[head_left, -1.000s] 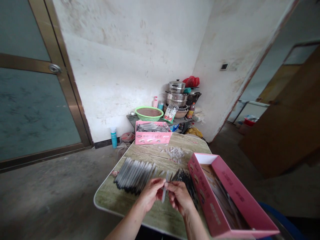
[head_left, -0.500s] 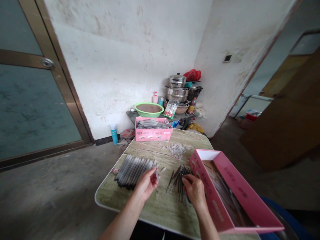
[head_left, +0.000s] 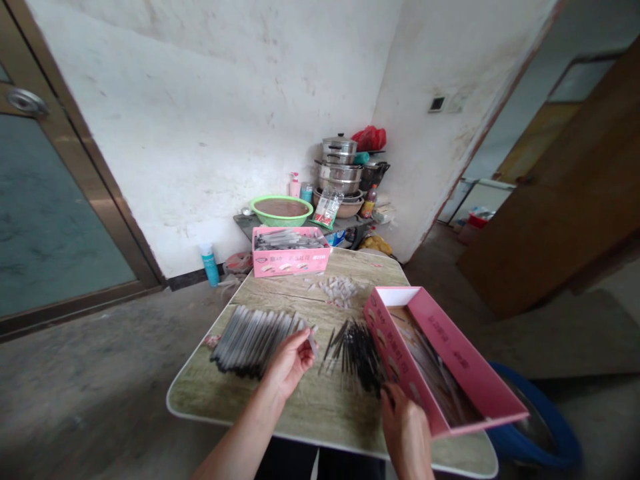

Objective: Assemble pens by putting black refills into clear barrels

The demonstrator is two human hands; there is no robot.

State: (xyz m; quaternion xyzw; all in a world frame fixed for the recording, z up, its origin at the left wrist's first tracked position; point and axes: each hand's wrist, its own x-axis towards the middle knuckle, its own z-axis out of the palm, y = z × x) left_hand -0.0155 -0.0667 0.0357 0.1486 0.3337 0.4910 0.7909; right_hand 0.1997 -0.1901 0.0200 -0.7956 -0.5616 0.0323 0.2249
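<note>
Head view: on the table (head_left: 325,417), a bump from the right hand (head_left: 407,423) could shift the large pink box (head_left: 465,363), scattering the dark rods (head_left: 357,350) beside it. That box holds loose long strips (head_left: 427,362); the smaller pink box (head_left: 290,264), pale tubes (head_left: 290,238). Left hand (head_left: 289,362): fingertips pinched on one pale tube (head_left: 313,344) above the table. Right fingers bend beside the rods; grip hidden, can't tell.

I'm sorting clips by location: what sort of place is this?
Probably a room in a home being used for handwork. Stacked steel pots and a green basin stand against the wall, and a small table in front bears a row of thin grey tubes.
</note>
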